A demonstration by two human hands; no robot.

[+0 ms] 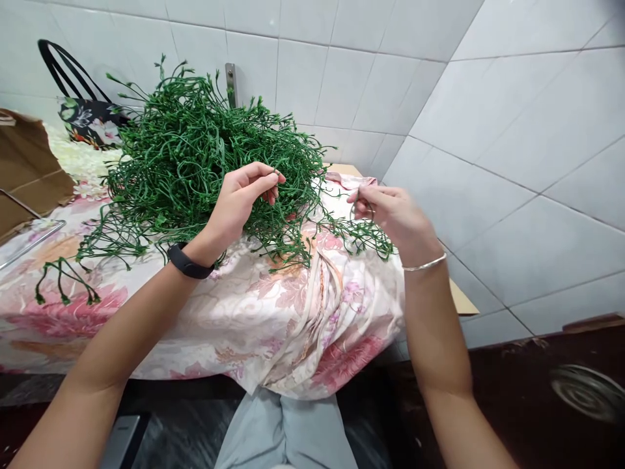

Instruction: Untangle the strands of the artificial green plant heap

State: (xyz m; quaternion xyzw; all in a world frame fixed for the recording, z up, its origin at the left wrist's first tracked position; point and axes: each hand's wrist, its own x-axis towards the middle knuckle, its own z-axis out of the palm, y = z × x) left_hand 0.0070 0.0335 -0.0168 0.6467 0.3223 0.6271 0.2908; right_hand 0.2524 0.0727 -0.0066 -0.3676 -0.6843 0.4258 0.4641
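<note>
at left hand: close fingertip pinch on thin strand; likewise at right hand. beyond, on cloth-covered bench: pile of green stems. advised: light grip, well clear of pile against snagging.

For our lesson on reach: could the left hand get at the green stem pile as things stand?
Probably yes: the left hand is right at the green stem pile, with nothing visible between them.
</note>
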